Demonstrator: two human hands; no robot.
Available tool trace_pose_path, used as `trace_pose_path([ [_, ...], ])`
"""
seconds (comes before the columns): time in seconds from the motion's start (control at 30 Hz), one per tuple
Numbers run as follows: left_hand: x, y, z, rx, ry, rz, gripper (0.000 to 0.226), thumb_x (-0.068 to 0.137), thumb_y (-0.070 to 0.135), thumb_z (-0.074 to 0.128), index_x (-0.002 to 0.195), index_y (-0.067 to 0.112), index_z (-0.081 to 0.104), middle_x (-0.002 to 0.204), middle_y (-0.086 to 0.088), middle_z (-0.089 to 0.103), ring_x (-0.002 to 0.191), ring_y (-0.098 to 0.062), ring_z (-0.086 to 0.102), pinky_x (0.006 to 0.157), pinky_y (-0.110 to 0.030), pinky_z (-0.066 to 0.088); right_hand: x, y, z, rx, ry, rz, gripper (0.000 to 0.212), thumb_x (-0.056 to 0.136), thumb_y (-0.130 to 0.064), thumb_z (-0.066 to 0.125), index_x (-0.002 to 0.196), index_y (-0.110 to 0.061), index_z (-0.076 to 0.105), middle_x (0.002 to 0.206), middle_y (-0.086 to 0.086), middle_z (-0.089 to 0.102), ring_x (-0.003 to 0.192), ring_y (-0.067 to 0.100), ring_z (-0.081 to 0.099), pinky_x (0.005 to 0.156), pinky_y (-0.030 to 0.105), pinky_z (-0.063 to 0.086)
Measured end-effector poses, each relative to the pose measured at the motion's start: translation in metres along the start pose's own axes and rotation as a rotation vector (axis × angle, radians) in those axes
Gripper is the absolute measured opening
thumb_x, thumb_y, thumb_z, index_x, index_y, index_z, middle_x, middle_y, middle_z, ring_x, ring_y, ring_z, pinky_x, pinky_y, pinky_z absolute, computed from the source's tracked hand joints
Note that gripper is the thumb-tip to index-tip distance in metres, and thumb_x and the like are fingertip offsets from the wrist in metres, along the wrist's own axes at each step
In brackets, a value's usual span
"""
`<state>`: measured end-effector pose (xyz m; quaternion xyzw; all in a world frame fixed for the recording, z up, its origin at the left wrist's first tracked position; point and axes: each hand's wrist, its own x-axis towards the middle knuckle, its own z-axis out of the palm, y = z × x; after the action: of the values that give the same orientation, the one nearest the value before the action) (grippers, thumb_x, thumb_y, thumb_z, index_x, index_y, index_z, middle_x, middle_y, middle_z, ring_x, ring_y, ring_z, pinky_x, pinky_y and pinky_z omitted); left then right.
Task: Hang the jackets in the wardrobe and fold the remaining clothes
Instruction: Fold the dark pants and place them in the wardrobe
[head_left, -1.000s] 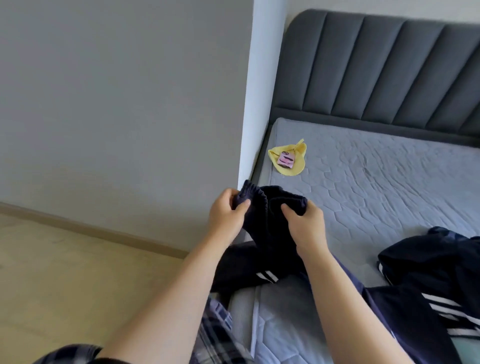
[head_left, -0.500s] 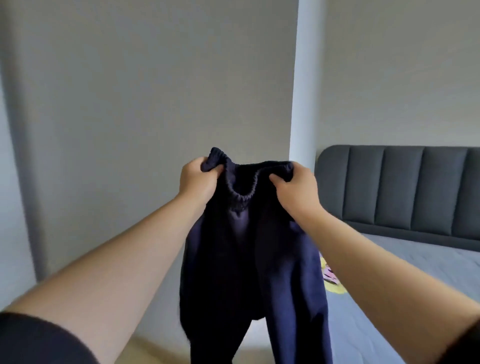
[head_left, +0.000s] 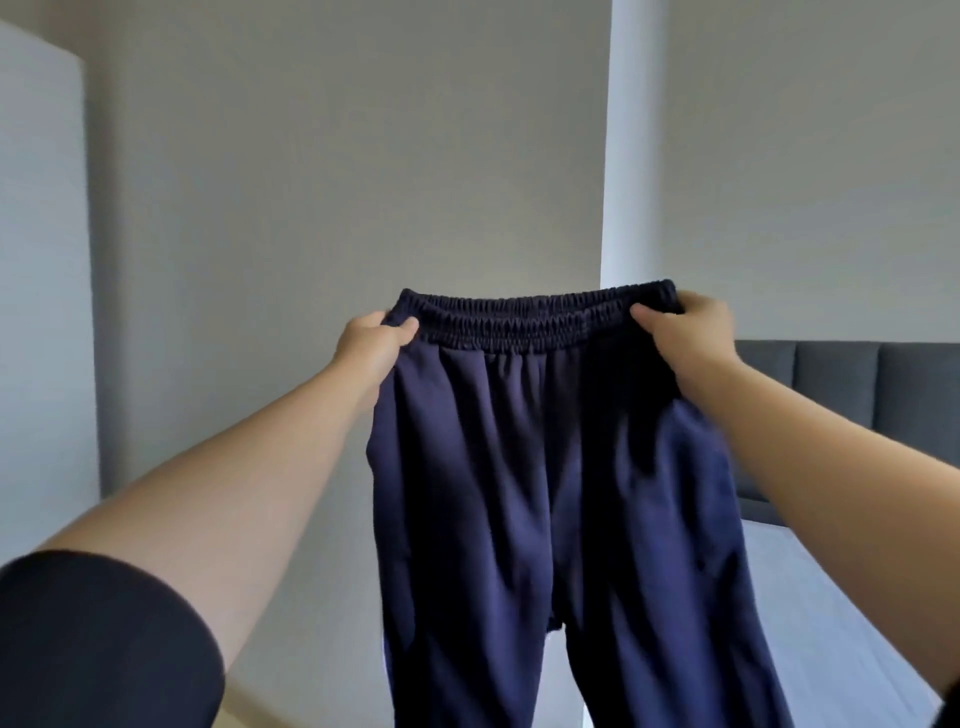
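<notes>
Plain grey walls (head_left: 337, 182), white pillar (head_left: 631, 156), padded grey headboard (head_left: 841, 395) at right.

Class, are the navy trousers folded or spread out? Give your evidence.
Spread out: left hand and right hand hold the waistband stretched wide; the navy trousers hang unfolded.

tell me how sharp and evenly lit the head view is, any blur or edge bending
Head view: soft daylight, no glare; navy trousers sharp at the waistband, folds lower down sink into shadow; left hand and right hand slightly soft; wide-angle swells the forearms toward the bottom corners.
</notes>
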<state>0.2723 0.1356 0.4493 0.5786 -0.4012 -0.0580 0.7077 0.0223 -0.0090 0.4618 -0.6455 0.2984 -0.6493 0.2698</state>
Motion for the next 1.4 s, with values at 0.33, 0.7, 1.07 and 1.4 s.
trace_pose_path([
  [0.33,0.006,0.048,-0.025,-0.487,-0.550,0.008,0.016,0.094,0.010,0.047,0.104,0.016,0.059,0.096,-0.003,0.072,0.087,-0.017,0.069,0.072,-0.030,0.056,0.011,-0.054,-0.040,0.795,-0.734,0.151,0.016,0.081,-0.013,0.059,0.082,-0.007,0.074,0.079,0.005,0.074,0.075,0.016,0.072,0.064,0.025,0.057],
  [0.7,-0.017,0.062,0.000,0.048,-0.783,0.286,0.039,0.080,-0.022,0.054,0.094,0.012,0.067,0.097,0.005,0.066,0.096,-0.008,0.059,0.088,-0.020,0.046,-0.027,-0.046,0.008,0.615,-1.249,0.088,0.043,0.053,-0.024,0.092,0.089,-0.009,0.075,0.093,0.011,0.073,0.088,0.024,0.070,0.078,0.033,0.056],
  [1.07,-0.023,0.039,0.003,-0.108,-0.612,-0.046,0.053,0.084,0.059,0.050,0.122,0.022,0.052,0.122,-0.003,0.058,0.108,-0.014,0.059,0.090,-0.027,0.046,-0.043,-0.026,0.037,0.541,-0.844,0.227,0.015,0.082,-0.003,0.062,0.078,-0.010,0.075,0.086,0.008,0.074,0.079,0.021,0.070,0.067,0.027,0.057],
  [1.4,-0.004,0.096,0.049,-0.259,-0.394,0.014,0.029,0.082,0.022,0.073,0.107,0.009,0.066,0.103,-0.008,0.072,0.093,-0.023,0.069,0.079,-0.031,0.055,0.020,-0.101,0.023,0.485,-0.165,0.058,0.025,0.072,-0.013,0.081,0.091,-0.015,0.064,0.080,0.005,0.072,0.073,0.019,0.069,0.068,0.031,0.058],
])
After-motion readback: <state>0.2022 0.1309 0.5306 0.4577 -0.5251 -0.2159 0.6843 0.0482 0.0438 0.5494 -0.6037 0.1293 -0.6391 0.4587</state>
